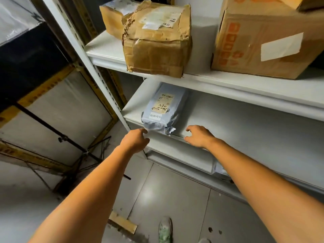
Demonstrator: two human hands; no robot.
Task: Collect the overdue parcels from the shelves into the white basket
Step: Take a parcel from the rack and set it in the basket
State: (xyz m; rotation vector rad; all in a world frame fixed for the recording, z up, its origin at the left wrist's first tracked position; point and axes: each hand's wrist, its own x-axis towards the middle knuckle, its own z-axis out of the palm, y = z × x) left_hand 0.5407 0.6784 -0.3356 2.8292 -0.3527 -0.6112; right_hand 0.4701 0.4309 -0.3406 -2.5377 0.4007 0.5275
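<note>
Parcel (162, 111); L hand (136, 140), R hand (198, 135) half-open

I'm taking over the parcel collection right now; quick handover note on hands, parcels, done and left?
Left hand: at the grey mailer's near corner, grip unclear.
Right hand: open, just right of it, holding nothing.
Mailer lies on the middle shelf; brown boxes sit on the shelf above.
White basket not in view, so nothing shows what is done.
Left: lift the mailer, take it to the basket.
</note>
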